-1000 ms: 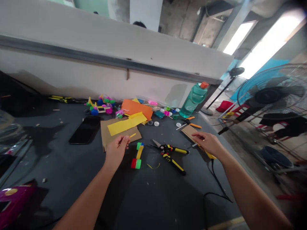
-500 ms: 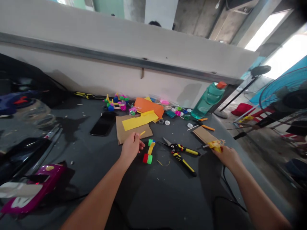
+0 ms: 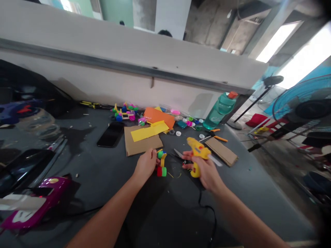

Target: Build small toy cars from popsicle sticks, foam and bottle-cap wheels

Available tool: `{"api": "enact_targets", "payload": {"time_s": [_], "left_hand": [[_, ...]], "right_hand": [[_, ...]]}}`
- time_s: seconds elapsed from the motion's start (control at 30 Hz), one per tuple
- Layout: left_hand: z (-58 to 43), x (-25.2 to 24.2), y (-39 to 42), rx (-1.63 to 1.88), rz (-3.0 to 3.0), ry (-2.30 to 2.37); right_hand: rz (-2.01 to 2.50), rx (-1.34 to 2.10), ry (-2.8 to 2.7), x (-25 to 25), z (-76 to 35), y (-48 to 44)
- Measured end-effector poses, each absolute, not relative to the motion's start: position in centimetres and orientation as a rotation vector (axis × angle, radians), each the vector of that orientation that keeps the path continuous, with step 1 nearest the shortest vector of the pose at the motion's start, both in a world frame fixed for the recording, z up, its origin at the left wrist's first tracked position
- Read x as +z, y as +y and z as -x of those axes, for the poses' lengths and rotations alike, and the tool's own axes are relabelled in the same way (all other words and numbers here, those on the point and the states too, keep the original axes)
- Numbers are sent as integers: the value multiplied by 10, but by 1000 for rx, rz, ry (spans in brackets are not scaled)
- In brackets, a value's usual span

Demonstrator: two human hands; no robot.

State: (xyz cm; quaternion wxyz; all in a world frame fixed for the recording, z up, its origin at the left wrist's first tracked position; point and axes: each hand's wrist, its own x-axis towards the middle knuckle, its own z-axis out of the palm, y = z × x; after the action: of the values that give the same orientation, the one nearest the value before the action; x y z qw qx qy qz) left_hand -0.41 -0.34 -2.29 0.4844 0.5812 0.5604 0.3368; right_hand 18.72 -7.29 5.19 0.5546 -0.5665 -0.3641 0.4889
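Left hand (image 3: 146, 164) is pinching the cap piece (image 3: 162, 166) steady while right hand (image 3: 205, 172) is gripping the glue gun (image 3: 197, 148), nozzle turned towards it

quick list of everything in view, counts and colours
glue gun: one, yellow, in right hand
cap-and-stick piece: one, green-red-yellow, at left fingertips
cutters: one, black-yellow, partly behind glue gun
phone: one, black, left of cardboard sheet
cardboard sheet: one, brown, table centre
yellow paper: one, yellow, on cardboard sheet
orange paper: one, orange, behind yellow paper
cardboard strip: one, brown, right of glue gun
bottle: one, teal, by wall
fan: one, blue, far right
table: one, dark grey, under everything
left hand: one, touching cap-and-stick piece
right hand: one, gripping glue gun
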Motion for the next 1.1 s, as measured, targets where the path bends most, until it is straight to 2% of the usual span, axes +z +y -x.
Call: {"api": "enact_targets", "payload": {"time_s": [0.17, 0.47, 0.57, 0.7, 0.9, 1.1], "left_hand": [[-2, -27, -5, 846, -1313, 1296], [2, -24, -4, 851, -1346, 1300], [9, -14, -1, 933, -1521, 1412], [13, -4, 1, 985, -1477, 1464], [7, -2, -3, 1028, -1391, 1393], [4, 4, -4, 1132, -1143, 1236]], "right_hand": [[1238, 1309, -755, 28, -146, -43], [1211, 1321, -703, 7, -150, -34], [1172, 1294, -723, 8, -159, -37], [1072, 1291, -768, 17, -168, -44], [1065, 1408, -937, 23, -153, -58], [1112, 1370, -1005, 25, -142, -65]]}}
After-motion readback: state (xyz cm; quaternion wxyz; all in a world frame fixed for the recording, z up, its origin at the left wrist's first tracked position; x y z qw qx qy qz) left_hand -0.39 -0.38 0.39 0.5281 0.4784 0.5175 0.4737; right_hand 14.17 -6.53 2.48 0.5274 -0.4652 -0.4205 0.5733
